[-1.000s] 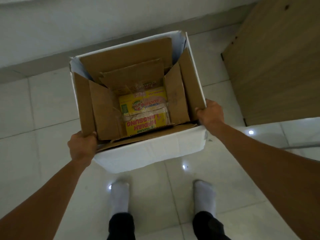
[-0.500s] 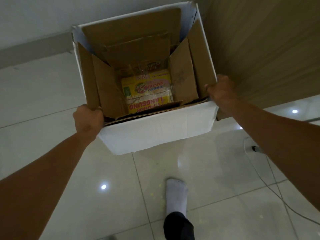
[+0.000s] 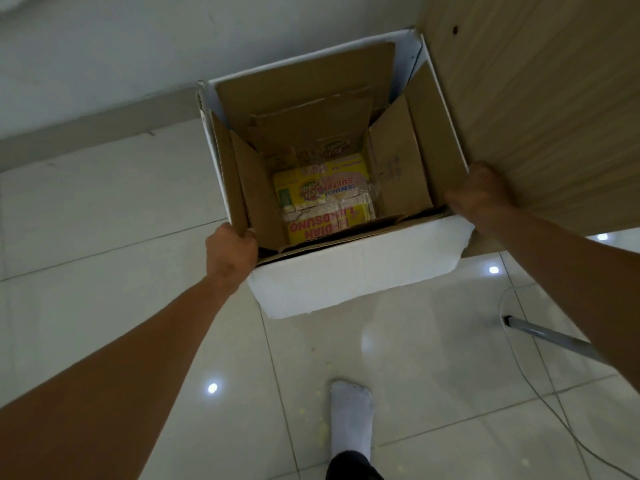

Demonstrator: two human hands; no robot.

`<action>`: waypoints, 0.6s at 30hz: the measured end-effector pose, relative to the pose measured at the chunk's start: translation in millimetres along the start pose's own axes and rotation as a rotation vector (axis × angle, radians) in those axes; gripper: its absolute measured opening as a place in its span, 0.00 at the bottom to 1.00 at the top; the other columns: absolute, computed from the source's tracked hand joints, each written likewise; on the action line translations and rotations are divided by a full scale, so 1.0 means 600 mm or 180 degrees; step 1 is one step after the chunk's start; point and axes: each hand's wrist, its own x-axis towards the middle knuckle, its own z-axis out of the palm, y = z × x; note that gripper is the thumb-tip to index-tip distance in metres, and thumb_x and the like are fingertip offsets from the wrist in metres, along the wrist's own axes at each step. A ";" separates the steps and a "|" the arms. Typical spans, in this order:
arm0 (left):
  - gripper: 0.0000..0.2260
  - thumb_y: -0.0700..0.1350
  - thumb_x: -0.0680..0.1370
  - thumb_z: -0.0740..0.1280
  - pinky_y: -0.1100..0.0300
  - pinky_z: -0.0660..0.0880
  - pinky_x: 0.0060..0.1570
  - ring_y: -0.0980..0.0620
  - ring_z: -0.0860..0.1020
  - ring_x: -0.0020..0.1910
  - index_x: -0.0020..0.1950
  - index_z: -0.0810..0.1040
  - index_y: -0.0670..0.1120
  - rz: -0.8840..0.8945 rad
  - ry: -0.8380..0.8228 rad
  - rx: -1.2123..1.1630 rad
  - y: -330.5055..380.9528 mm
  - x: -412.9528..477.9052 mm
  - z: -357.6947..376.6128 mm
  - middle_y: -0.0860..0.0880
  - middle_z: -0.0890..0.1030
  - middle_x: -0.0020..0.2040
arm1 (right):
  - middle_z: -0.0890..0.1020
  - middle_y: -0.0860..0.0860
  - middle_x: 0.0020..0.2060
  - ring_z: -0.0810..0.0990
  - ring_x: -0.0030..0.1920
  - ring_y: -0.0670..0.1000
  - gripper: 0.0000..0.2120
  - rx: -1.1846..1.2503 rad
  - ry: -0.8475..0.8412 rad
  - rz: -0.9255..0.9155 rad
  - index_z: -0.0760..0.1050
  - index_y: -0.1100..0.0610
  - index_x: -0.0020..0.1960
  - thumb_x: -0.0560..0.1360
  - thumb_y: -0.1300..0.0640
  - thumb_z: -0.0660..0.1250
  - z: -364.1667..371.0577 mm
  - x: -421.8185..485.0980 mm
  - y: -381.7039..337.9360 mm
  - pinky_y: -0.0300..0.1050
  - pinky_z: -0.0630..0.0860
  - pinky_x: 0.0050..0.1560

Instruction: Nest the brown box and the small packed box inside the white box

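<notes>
the white box [image 3: 349, 271] is held up off the tiled floor [image 3: 104, 271], with one hand at each near corner, probably so the load hangs level and the open top stays in view. the left hand [image 3: 230, 252] wraps the near left corner, its grip pressed together over the rim with fingers hooked inside against a brown flap. the right hand [image 3: 479, 197] clamps the near right corner the same way, grip closed on the rim.

inside, the brown box [image 3: 304, 109] sits with its flaps standing up against the white walls, which keeps its mouth open. at its bottom lies the small packed box [image 3: 325, 199], yellow with red print and clear tape across it, roughly centred. so the nesting looks complete, and this reads as carrying the set.

a wooden panel [image 3: 536, 116] stands just to the right of the box. a white sock [image 3: 351, 417] steps on the floor below, and a thin cable [image 3: 540, 389] trails at the near right, a possible trip hazard.
</notes>
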 end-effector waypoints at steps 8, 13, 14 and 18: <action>0.08 0.45 0.77 0.62 0.64 0.64 0.26 0.55 0.70 0.30 0.44 0.73 0.42 -0.0012 -0.0110 0.0069 0.003 -0.004 -0.001 0.50 0.72 0.34 | 0.75 0.63 0.60 0.76 0.57 0.64 0.25 -0.0313 0.0289 -0.0078 0.65 0.63 0.66 0.72 0.59 0.67 0.016 -0.015 -0.004 0.55 0.74 0.51; 0.10 0.46 0.78 0.62 0.65 0.62 0.25 0.55 0.70 0.29 0.38 0.71 0.43 0.0007 -0.0100 0.0138 0.003 -0.005 0.000 0.52 0.70 0.32 | 0.71 0.64 0.63 0.73 0.59 0.65 0.31 -0.0834 0.0587 -0.0372 0.62 0.66 0.67 0.70 0.55 0.68 0.029 -0.032 -0.001 0.59 0.71 0.56; 0.12 0.46 0.78 0.63 0.66 0.62 0.25 0.55 0.70 0.29 0.35 0.70 0.45 0.0004 -0.0141 0.0136 0.002 -0.004 -0.002 0.52 0.70 0.32 | 0.70 0.65 0.62 0.72 0.59 0.65 0.31 -0.0970 0.0699 -0.0478 0.63 0.66 0.67 0.69 0.55 0.69 0.030 -0.037 0.002 0.59 0.70 0.57; 0.14 0.50 0.76 0.65 0.65 0.63 0.25 0.55 0.71 0.29 0.32 0.70 0.47 -0.0083 -0.0251 0.0112 0.000 -0.007 -0.018 0.51 0.72 0.31 | 0.71 0.65 0.60 0.70 0.59 0.64 0.28 -0.1382 0.0969 -0.1210 0.67 0.63 0.62 0.65 0.57 0.71 0.034 -0.060 -0.003 0.58 0.67 0.57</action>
